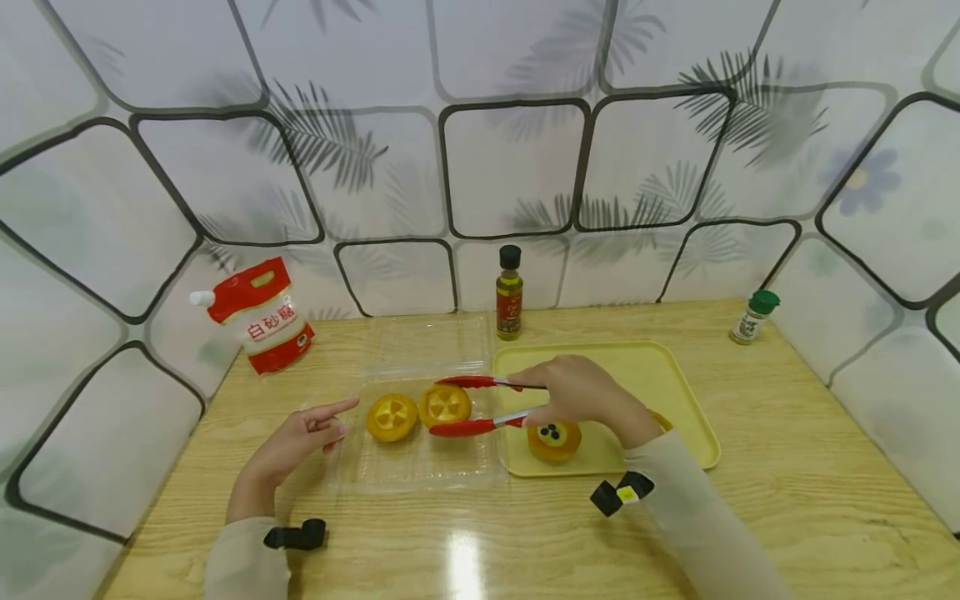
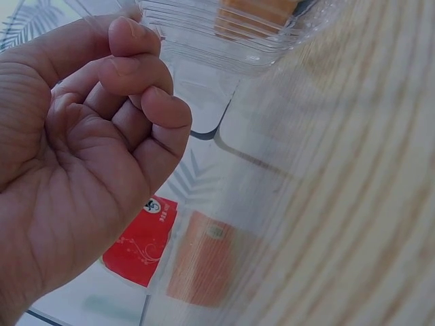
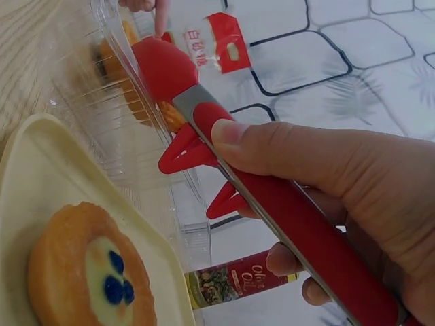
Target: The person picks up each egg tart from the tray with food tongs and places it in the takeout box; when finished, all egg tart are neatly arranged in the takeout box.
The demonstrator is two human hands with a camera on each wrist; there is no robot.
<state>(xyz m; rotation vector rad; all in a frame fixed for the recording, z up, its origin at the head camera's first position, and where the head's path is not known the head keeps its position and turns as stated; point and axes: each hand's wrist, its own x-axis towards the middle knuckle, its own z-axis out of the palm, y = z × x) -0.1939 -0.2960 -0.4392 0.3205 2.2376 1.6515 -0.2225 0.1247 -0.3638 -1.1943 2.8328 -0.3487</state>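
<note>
My right hand (image 1: 581, 392) grips red-and-silver tongs (image 3: 292, 217) by their handles. In the head view, the red tong tips lie on either side of a yellow-topped tart (image 1: 444, 406), the right one of two in a clear plastic container (image 1: 420, 477). The other tart (image 1: 392, 418) sits just left of it. My left hand (image 1: 300, 437) is by the container's left edge, index finger extended and the other fingers loosely curled. Whether its fingertips touch the container cannot be told. A blueberry-topped tart (image 1: 555, 442) lies on a yellow tray (image 1: 630, 371) below my right hand.
Part of another pastry (image 1: 662, 421) shows from behind my right wrist. The container's open lid (image 1: 423, 342) lies toward the wall. Behind stand a red-and-white sugar pouch (image 1: 272, 321) at left, an olive oil bottle (image 1: 509, 300), and a green-capped shaker (image 1: 752, 319) at right.
</note>
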